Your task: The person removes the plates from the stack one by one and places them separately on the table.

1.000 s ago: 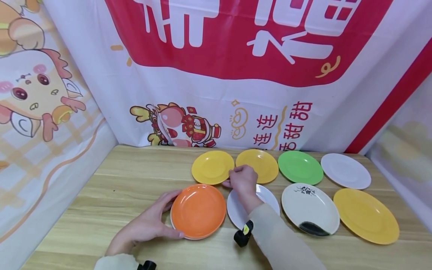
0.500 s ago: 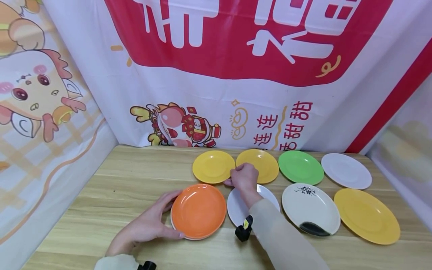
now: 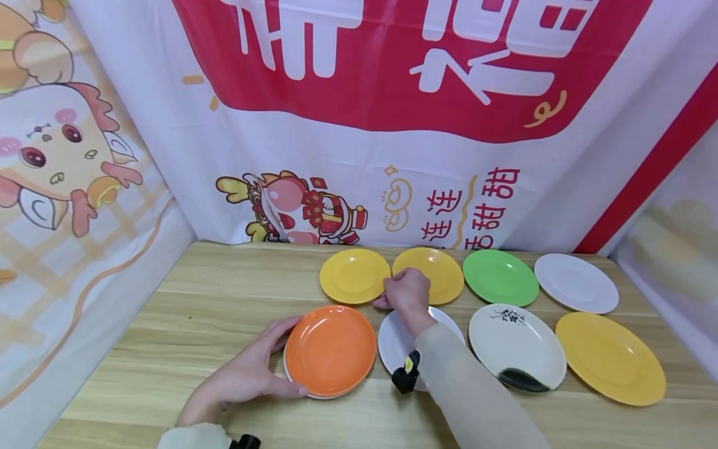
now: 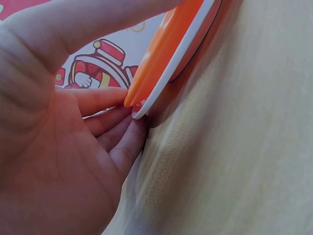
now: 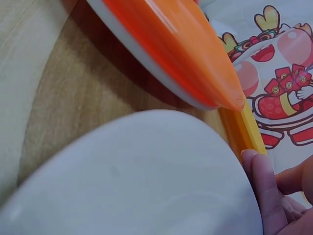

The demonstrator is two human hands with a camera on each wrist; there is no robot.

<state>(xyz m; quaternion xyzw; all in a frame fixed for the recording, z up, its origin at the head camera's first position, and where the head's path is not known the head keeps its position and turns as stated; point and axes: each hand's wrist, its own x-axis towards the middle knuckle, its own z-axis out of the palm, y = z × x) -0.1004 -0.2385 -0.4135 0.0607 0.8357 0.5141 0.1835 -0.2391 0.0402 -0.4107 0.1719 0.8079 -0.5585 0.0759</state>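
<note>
An orange plate (image 3: 331, 352) lies on a white-edged plate (image 4: 172, 68) at the front of the table. My left hand (image 3: 247, 371) grips this stack on its left side, thumb at the near rim and fingertips against both edges farther back. My right hand (image 3: 408, 293) reaches to the back row and pinches the right edge of a yellow plate (image 3: 350, 277), fingers curled. Below the right wrist sits a white plate (image 3: 395, 346), partly covered by the forearm. A second yellow plate (image 3: 443, 280) stands just behind the right hand, its near left part hidden.
In the back row are a green plate (image 3: 499, 277) and a white plate (image 3: 574, 284). Nearer lie a cream plate with a dark floral pattern (image 3: 516, 343) and a large yellow plate (image 3: 608, 358). A printed cloth (image 3: 314, 143) hangs along the table's rear edge.
The yellow plate in my right hand has shifted very slightly to the right and back, the hand moving along with it. My left hand and the orange plate hold their place.
</note>
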